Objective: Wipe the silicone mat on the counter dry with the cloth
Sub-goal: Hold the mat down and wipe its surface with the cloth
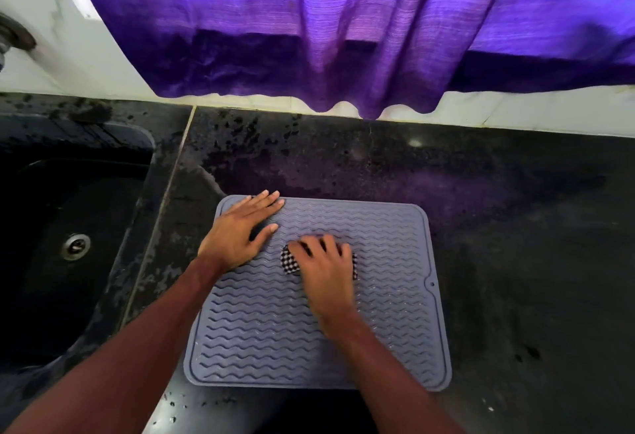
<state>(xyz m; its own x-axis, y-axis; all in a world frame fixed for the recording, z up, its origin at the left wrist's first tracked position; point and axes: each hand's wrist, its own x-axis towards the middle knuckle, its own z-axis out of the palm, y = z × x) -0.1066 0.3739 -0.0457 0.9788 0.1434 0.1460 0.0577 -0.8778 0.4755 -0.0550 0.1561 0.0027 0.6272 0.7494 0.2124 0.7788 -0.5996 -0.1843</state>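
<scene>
The right hand (324,267) presses the checked cloth (290,261) flat under a clenched grip at the mat's (388,237) centre, unwiped ridges stretching toward six o'clock, while the left hand (240,230), released and flat, pins the eleven o'clock corner to the surface (515,227).

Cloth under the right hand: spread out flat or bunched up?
Bunched up. Only small checkered patches of the cloth show either side of the right hand pressing it onto the mat.

1 head-worn wide-angle view looks forward and steeply down, close above the counter (498,227), toward the curtained wall (86,55).
</scene>
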